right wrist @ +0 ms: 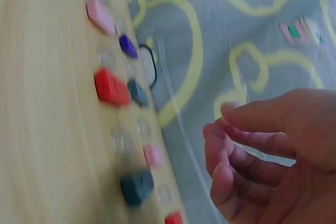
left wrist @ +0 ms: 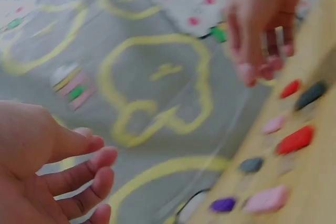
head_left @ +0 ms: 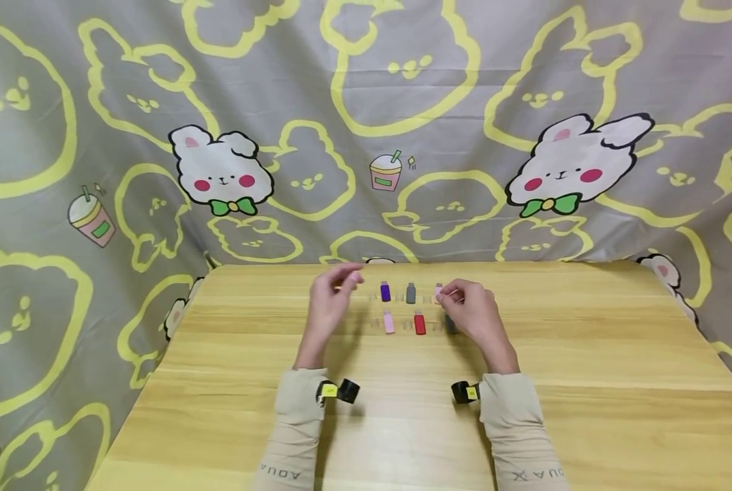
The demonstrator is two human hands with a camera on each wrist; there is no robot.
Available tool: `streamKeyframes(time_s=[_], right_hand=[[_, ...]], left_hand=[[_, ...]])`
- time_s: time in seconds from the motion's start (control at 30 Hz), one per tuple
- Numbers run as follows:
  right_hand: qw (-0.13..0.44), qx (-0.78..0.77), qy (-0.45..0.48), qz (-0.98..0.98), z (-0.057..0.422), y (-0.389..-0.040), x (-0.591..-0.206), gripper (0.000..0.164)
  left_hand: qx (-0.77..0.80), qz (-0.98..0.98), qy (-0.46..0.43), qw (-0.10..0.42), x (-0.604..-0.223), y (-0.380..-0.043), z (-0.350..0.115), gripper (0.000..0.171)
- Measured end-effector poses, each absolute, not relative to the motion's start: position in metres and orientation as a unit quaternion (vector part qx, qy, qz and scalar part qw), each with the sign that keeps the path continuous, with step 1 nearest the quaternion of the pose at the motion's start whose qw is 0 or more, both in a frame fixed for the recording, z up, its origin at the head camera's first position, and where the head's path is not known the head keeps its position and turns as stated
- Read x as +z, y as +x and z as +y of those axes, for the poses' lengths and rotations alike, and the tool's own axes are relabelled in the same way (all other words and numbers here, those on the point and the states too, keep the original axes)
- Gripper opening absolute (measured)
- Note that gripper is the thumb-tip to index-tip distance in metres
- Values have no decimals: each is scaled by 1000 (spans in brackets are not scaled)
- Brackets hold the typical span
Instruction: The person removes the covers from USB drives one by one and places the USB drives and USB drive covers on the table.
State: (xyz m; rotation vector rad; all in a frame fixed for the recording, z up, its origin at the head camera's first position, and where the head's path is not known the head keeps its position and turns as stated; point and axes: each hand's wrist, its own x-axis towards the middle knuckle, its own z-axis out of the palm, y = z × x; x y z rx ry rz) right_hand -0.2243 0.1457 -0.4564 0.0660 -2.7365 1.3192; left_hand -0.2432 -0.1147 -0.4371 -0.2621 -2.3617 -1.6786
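Note:
USB sticks lie in two rows on the wooden table. In the head view, the back row shows a purple stick [head_left: 385, 292], a grey stick [head_left: 411, 294] and a pink stick partly behind my right hand. A small red stick [left wrist: 290, 88] ends this row in the left wrist view. The front row has a pink stick [head_left: 388, 323], a red stick [head_left: 419, 324] and a dark stick [head_left: 450, 324]. Left of the rows, my left hand [head_left: 331, 298] hovers with loosely bent fingers, holding nothing. My right hand [head_left: 475, 314] hangs above the right end, its fingers relaxed and nothing between them.
Small clear pieces [right wrist: 122, 142], resembling caps, lie beside the sticks. A grey curtain [head_left: 304, 102] with yellow outlines and rabbit prints hangs behind the table [head_left: 617, 395] and at its sides. Each wrist carries a small black camera [head_left: 348, 391].

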Motion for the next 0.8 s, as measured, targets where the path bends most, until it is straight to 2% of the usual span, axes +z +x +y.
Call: streamKeyframes(time_s=[0.1,0.2,0.4,0.6,0.8], right_hand=[[82,442,49,-892,132,-224,-455,11],[108,454,87,-880,113,-224,-452,13],[121,454,173,-866,63,-236,-447,22],[84,403,235,-881,16,-254,-452,29],[23,365,252,-896,-20,-272,-460,31]], left_hand=[[-608,-778,-58,147,-439,-246,-138,21],[-623,-766,-24,155,-443,-248,-157,27],[-626,-760,29,169,-449,-251,-186,31],[-636,-750,65,170,-452,-248,-203,32],[-641,-748,69,159,-452,-251,-208,33]])
